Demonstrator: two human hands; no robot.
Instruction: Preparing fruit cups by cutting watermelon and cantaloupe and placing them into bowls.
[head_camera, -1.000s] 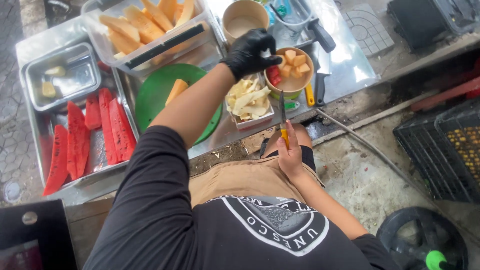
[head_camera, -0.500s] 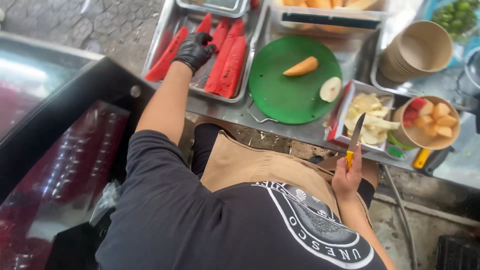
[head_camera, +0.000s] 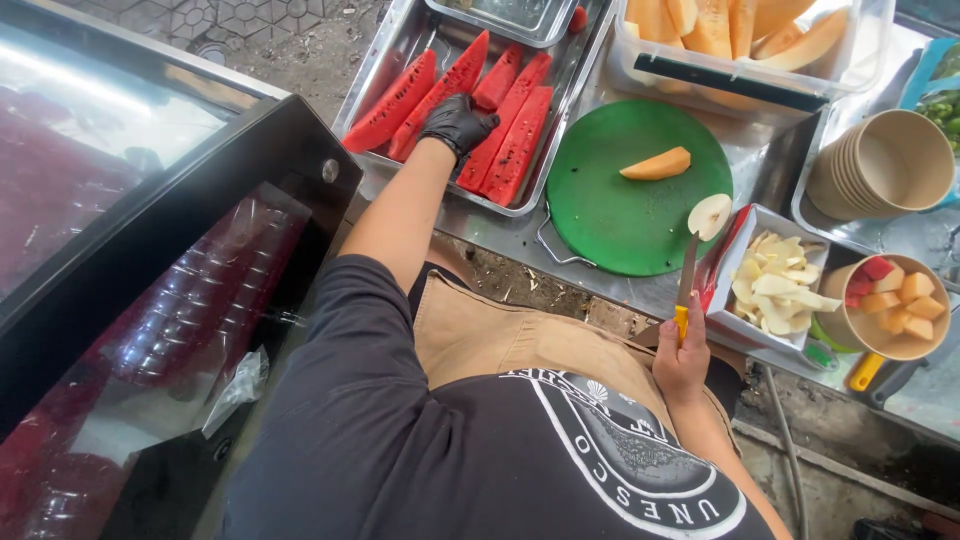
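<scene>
six watermelon wedges (head_camera: 520, 140) lie under and beside the gloved fingers (head_camera: 455, 122). one knife (head_camera: 686, 285) stands in the bare fingers (head_camera: 680, 360); beyond its tip, one melon slice (head_camera: 656, 165), one pale fruit piece (head_camera: 709, 215), one green board (head_camera: 610, 215).

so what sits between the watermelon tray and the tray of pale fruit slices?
Head view: the green cutting board, with an orange melon wedge on it and a pale round fruit slice at its right edge, by the knife tip.

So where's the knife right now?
The knife is in the right hand, lower right of the head view, blade pointing up between the green cutting board and the tray of pale fruit slices.
</scene>
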